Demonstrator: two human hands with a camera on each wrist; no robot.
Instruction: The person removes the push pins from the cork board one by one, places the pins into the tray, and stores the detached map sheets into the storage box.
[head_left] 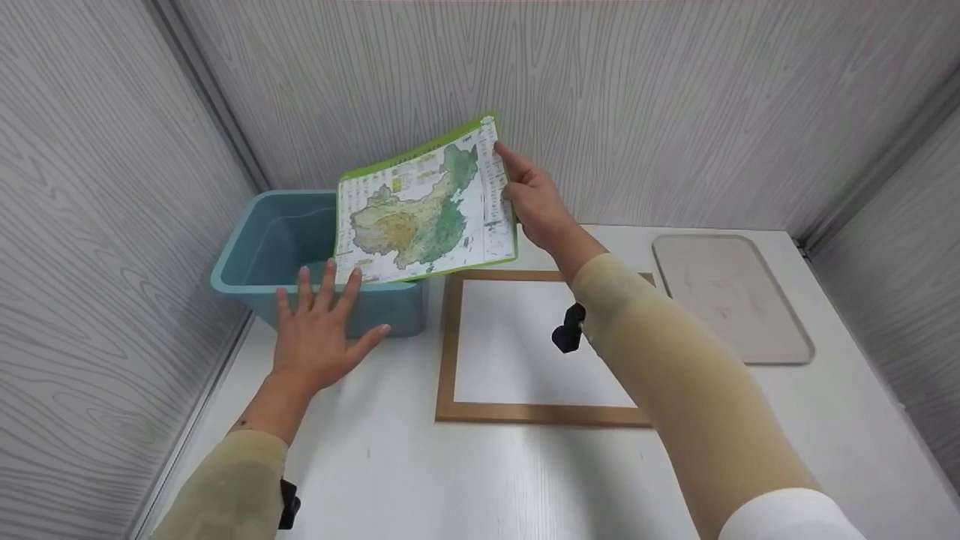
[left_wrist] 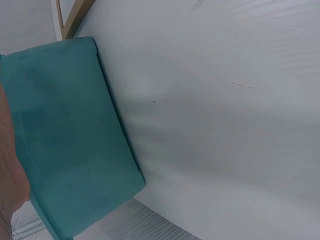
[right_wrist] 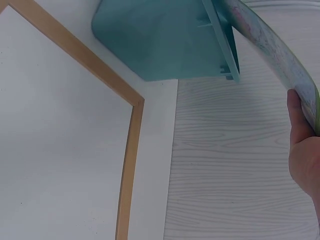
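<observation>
My right hand (head_left: 534, 201) pinches the right edge of a green-bordered map sheet (head_left: 425, 204) and holds it tilted in the air over the teal plastic bin (head_left: 264, 247). The right wrist view shows the map sheet (right_wrist: 272, 55) edge-on, with my thumb under it and the bin (right_wrist: 160, 40) beyond. My left hand (head_left: 322, 330) is spread flat, fingers straight, against the front wall of the bin, just below the map's lower corner. In the left wrist view the bin (left_wrist: 65, 135) fills the left side.
A wooden-framed white board (head_left: 525, 349) lies flat on the white table (head_left: 420, 472) to the right of the bin. A grey tray (head_left: 731, 296) lies at the far right. Wood-grain walls close in on the left, back and right.
</observation>
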